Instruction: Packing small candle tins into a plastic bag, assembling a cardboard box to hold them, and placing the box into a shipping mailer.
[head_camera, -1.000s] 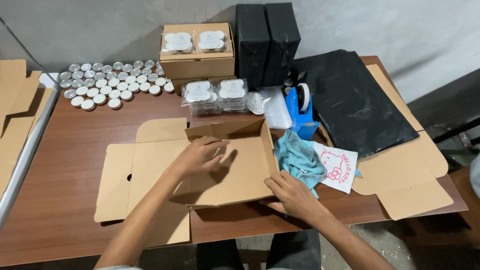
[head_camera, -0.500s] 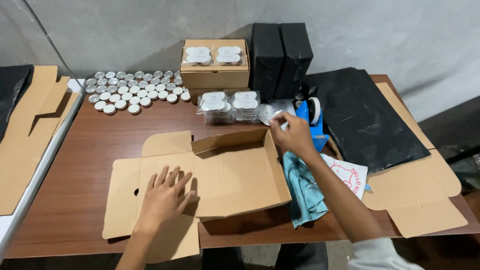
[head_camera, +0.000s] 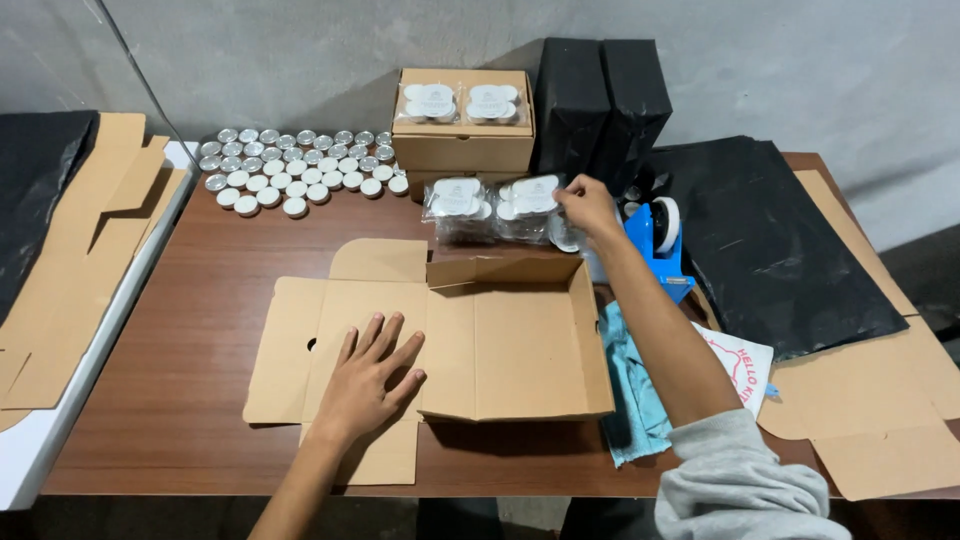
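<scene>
Pressing our left hand flat, fingers spread wide, on the brown lid flap of the half-folded cardboard box at the middle of the wooden table, we reached our right hand across to the clear packets of small white candles just behind the box. Its fingers were narrowed at the edge of the right-hand packet, though we could not tell whether they had gripped it. Beside that hand stood a blue tape dispenser, with a blue cloth lying under the forearm. Farther back sat a closed carton topped by two more packets, loose tealights in rows to its left, and black bags to the right.
</scene>
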